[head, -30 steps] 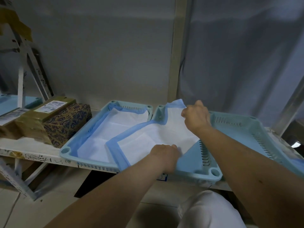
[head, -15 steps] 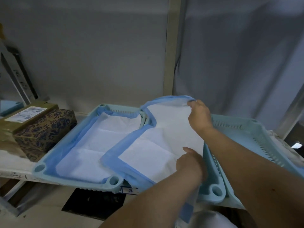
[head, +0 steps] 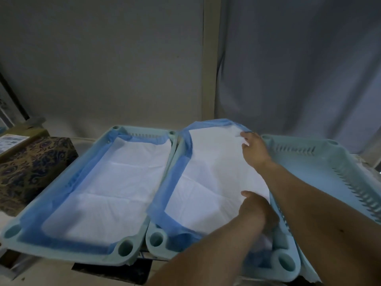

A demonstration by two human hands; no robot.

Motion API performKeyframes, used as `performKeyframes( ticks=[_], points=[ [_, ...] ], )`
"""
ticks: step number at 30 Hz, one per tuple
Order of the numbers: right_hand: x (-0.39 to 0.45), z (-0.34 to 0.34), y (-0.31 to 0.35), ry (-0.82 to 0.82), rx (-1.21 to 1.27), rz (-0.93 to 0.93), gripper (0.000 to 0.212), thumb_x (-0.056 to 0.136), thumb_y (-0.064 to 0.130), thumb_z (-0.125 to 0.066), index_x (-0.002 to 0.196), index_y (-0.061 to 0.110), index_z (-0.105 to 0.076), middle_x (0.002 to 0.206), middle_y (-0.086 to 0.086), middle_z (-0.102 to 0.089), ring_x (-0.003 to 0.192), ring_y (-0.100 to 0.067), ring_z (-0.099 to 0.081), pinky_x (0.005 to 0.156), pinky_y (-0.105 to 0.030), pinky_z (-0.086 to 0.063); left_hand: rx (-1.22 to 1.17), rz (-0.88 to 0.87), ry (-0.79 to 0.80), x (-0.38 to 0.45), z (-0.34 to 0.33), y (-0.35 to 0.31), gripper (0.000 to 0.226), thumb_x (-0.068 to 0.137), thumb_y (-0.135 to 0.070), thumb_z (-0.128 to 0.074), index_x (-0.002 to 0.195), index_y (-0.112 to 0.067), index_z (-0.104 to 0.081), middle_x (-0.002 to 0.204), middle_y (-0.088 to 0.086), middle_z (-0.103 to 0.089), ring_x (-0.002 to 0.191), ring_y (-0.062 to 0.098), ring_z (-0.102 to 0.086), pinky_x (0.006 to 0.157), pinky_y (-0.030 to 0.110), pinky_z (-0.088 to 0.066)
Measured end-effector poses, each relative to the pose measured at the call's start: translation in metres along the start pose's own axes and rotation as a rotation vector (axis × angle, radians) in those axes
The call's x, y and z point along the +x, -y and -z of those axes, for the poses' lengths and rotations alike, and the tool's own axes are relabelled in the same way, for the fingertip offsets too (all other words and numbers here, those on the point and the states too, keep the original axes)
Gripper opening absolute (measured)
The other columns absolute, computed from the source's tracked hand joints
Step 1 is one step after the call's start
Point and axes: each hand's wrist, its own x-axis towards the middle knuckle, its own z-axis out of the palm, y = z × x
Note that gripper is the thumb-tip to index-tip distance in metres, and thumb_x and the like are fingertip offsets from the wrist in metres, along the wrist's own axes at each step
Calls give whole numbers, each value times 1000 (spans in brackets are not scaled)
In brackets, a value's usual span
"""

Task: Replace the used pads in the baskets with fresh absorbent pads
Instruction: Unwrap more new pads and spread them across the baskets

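Grey wall panels and a grey curtain (head: 299, 69) back a pale shelf carrying three light-blue baskets side by side.

Head view: the left basket (head: 61, 195) already holds a flat pad (head: 115, 186), white with a blue border. The middle basket (head: 156, 242) holds a fresh pad (head: 208, 182) lying partly unfolded, its far end raised above the basket rim. The right hand (head: 254, 150) pinches that pad at its far right corner; the grip is narrow, closed on the blue edge. The left hand (head: 256, 211) rests on the pad's near right side with fingers curled down toward the basket wall; whether it grips the pad cannot be told, as the fingertips are hidden. The right basket (head: 321, 162) sits tilted, its near end cut off by the forearm.

A patterned box (head: 35, 164) stands left of the baskets. A white label (head: 11, 141) lies beside it; its print is too blurred to read. Motion blur softens the near basket corners.
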Motion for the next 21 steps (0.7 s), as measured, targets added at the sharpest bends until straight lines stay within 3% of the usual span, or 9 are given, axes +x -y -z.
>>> performKeyframes(
  ticks=[2, 4, 8, 11, 13, 15, 21],
  points=[
    [5, -3, -10, 72, 2, -59, 43, 96, -6, -40, 137, 5, -45, 139, -6, -40, 123, -22, -46, 77, -7, -33, 186, -99, 64, -1, 10, 2, 40, 98, -21, -46, 133, -1, -46, 117, 16, -57, 119, 33, -53, 92, 35, -43],
    [9, -9, -21, 98, -26, -108, 45, 96, -2, -42, 139, 9, -44, 141, -5, -42, 120, -24, -49, 79, -14, -38, 264, -150, -32, 5, 29, 9, 32, 97, -18, -46, 124, -3, -55, 121, 16, -58, 116, 33, -54, 93, 37, -44],
    [13, -16, -35, 68, -117, -143, 48, 94, 5, -44, 139, 20, -46, 140, -2, -44, 109, -24, -55, 91, -32, -48, 708, -114, -347, 25, 79, 45, 46, 90, -16, -53, 135, -10, -45, 136, 12, -42, 128, 30, -37, 104, 43, -33],
    [18, -19, -40, 42, -78, -192, 49, 94, 5, -44, 140, 23, -44, 138, -1, -45, 103, -20, -54, 89, -32, -49, 970, -27, -292, 46, 103, 83, 58, 94, -27, -47, 146, -10, -28, 151, 15, -24, 142, 34, -15, 112, 54, -20],
    [21, -22, -42, 37, -27, -208, 49, 94, 5, -44, 141, 22, -43, 139, -3, -45, 110, -22, -53, 90, -30, -47, 1011, 28, -251, 56, 105, 102, 63, 99, -43, -34, 150, -12, -16, 158, 14, -10, 145, 37, -2, 114, 58, -12],
    [24, -25, -45, 31, 13, -204, 49, 94, 3, -43, 141, 20, -43, 140, -5, -43, 115, -23, -52, 91, -30, -46, 1044, 45, -224, 61, 100, 108, 68, 99, -53, -21, 152, -13, -8, 159, 16, -5, 145, 40, -3, 113, 58, -11],
    [32, -32, -56, 22, 82, -181, 49, 95, -2, -42, 140, 16, -43, 142, -9, -42, 110, -19, -48, 85, -29, -44, 844, 129, -145, 67, 79, 103, 78, 95, -63, -15, 152, -10, -11, 149, 23, -27, 132, 37, -35, 98, 44, -43]
  ],
)
